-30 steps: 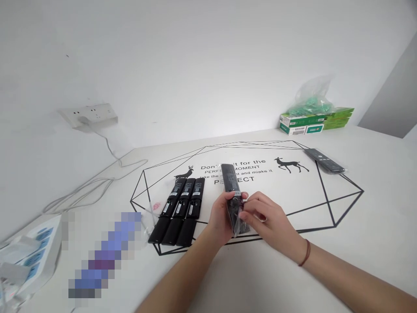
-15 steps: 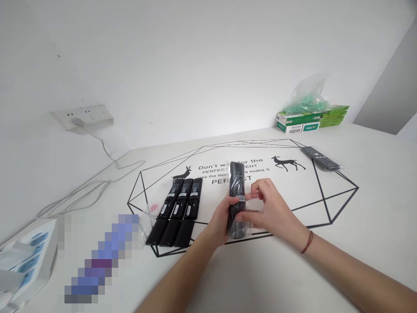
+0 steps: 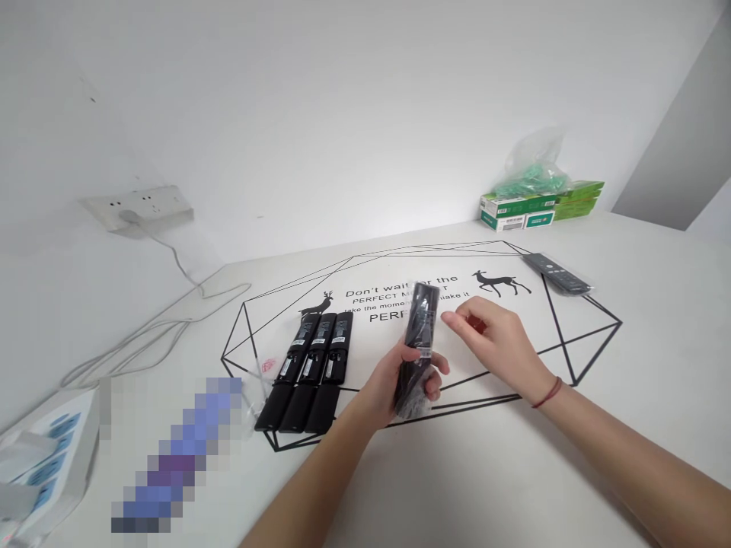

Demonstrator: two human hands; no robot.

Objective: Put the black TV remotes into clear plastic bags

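My left hand (image 3: 388,380) is wrapped round a black remote control (image 3: 421,323) in a clear plastic sleeve, its back with a small white label facing me. To the right of it and apart from it is my right hand (image 3: 494,331), with curled fingers and the thumb pointing at the remote; whether anything is between the fingers is hidden. On the table to the left, three black remote controls (image 3: 311,365) lie side by side, backs up, battery compartments uncovered. Their black covers (image 3: 295,409) lie at the lower ends.
Another wrapped remote control (image 3: 558,274) lies at the far right. Green and white boxes (image 3: 517,213) with a plastic bag (image 3: 534,171) on top stand by the wall. At left are a power strip (image 3: 57,464), cables (image 3: 131,335), a wall socket (image 3: 140,209) and a pixelated blue patch (image 3: 183,449).
My right hand has come off the wrapped remote control and moved right, its fingers curled. The remote control has tilted slightly to the right in my left hand.
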